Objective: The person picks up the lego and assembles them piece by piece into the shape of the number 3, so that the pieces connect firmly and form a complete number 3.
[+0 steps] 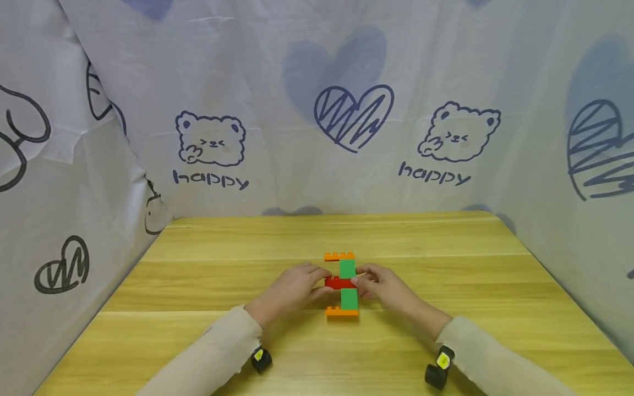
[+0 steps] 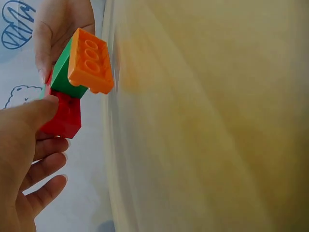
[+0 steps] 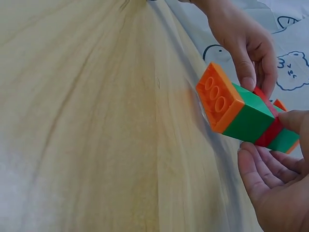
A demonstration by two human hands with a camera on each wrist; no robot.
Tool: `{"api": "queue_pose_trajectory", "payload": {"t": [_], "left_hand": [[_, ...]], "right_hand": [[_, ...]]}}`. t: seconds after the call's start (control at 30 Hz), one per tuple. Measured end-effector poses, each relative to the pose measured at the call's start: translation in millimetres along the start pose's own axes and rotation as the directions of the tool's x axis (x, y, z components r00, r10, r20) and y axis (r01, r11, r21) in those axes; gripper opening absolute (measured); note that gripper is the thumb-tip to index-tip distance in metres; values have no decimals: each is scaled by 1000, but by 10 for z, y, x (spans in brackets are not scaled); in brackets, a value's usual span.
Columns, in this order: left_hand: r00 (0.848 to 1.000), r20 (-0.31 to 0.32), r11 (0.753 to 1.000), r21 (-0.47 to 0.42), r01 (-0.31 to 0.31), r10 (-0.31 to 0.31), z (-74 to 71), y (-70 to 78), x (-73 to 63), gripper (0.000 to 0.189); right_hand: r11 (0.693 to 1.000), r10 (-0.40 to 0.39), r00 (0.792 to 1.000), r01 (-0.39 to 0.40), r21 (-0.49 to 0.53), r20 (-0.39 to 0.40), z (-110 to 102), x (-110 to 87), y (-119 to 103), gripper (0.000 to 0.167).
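Note:
A joined build of toy bricks is held between both hands in the head view. It has a red brick point(image 1: 333, 282) in the middle, a green brick point(image 1: 348, 268) and a second green brick point(image 1: 349, 298) on either side, and an orange brick point(image 1: 339, 256) and another orange brick point(image 1: 342, 312) at the ends. My left hand point(image 1: 299, 283) pinches the red brick's left end, thumb on one side in the left wrist view. From the right, my right hand point(image 1: 388, 286) grips the build at the red brick, thumb above and fingers beneath in the right wrist view.
A wood-grain table point(image 1: 198, 247) lies under the hands. White cloth point(image 1: 277, 165) printed with hearts and bears hangs behind it and along both sides. Each sleeved wrist carries a small black camera, one left point(image 1: 261, 360) and one right point(image 1: 437, 376).

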State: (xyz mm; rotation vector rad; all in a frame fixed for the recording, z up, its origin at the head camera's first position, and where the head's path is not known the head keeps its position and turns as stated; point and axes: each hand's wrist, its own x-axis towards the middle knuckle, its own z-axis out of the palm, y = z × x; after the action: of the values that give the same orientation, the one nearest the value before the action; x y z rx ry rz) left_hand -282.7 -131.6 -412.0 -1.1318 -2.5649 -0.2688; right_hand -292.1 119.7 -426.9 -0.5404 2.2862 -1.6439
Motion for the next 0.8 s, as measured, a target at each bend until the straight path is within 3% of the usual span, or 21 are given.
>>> {"api": "queue_pose_trajectory", "payload": {"t": [0.43,0.8], "left_hand": [[997,73,999,31,-14,12,54,-49,134,26],[997,78,997,-74,17,-11,91,-76,179,24]], "right_hand": [[995,52,998,-55,78,40,9,36,-31,51],[992,120,993,-120,48,7,12,71,-5,50]]}}
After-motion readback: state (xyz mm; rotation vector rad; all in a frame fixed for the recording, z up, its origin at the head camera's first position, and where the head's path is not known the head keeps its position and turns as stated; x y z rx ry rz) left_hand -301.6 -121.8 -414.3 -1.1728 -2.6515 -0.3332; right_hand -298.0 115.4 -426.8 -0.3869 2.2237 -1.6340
